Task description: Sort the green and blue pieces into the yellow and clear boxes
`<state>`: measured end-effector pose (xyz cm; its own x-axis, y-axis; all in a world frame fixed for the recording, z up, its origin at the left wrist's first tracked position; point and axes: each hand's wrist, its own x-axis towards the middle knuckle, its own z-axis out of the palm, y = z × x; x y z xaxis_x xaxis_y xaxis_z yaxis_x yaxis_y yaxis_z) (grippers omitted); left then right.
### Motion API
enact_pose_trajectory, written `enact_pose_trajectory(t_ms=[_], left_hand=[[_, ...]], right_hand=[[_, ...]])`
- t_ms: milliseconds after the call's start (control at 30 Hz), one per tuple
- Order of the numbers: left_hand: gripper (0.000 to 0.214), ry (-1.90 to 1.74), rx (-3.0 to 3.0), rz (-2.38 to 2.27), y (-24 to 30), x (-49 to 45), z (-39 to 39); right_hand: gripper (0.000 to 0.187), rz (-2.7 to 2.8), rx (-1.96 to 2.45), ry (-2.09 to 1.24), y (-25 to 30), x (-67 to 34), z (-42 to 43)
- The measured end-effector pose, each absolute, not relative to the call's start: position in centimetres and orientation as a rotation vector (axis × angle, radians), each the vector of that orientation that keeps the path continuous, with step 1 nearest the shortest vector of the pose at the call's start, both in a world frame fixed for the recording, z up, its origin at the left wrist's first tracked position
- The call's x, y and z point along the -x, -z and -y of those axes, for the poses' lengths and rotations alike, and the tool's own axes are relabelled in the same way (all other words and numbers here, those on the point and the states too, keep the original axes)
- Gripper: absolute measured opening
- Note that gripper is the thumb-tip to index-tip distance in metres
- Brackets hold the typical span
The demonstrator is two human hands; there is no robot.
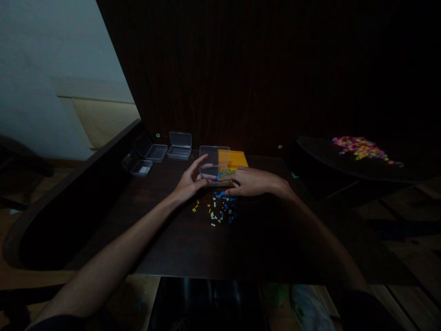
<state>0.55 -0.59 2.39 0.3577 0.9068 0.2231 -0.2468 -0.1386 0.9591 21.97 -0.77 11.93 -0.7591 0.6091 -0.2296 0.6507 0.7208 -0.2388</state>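
Note:
My left hand [192, 179] grips the left side of a clear plastic box [212, 171], thumb in front and fingers behind. The box's hinged lid stands raised at the back. Over the right part of the box reaches my right hand [253, 180], palm down, with its fingers stretched left and the thumb apart below them. Green and blue pieces [223, 173] show at its fingertips; whether it touches them I cannot tell. Small toy bricks [220, 209] in blue, yellow and cream lie scattered on the dark wooden table [165, 241] below both hands.
Behind the box lies a yellow-orange sheet or flat block [236, 158]. Several open clear boxes [179, 151] stand at the back left. A pile of pink, red and yellow pieces [361, 148] sits on a dark surface at right. A raised wooden side panel [86, 172] borders the left.

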Motion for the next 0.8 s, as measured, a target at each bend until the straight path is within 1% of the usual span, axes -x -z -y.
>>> enact_pose_trajectory(t_ms=[133,200,267,400,467,667,800], left_hand=[[0.084,-1.133,-1.359,-0.648,-2.4,-0.6,0.6],[0.083,-1.141,-1.362,-0.649,-2.3,-0.5,0.5],[0.084,-1.152,-1.358,-0.668,-2.1,-0.5,0.3],[0.086,-1.185,-1.353,-0.741,-1.7,-0.3,-0.2],[0.085,-1.211,-1.345,-0.790,-1.6,-0.2,-0.4],[0.083,-1.273,-1.365,-0.875,-1.5,0.2,-0.8],[0.082,-1.278,-1.373,-0.888,-1.4,0.2,-0.8]], right_hand=[[0.053,-2.817,-1.076,0.416,-11.8,-21.9,0.8],[0.050,-2.848,-1.110,0.411,-11.9,-21.9,0.8],[0.043,-2.887,-1.127,0.416,-12.0,-21.9,0.9],[0.024,-2.918,-1.097,0.400,-11.6,-21.5,0.8],[0.018,-2.878,-1.083,0.362,-10.9,-21.2,0.6],[0.021,-2.809,-1.078,0.307,-8.0,-20.0,-0.1],[0.020,-2.819,-1.102,0.303,-6.8,-19.5,-0.3]])
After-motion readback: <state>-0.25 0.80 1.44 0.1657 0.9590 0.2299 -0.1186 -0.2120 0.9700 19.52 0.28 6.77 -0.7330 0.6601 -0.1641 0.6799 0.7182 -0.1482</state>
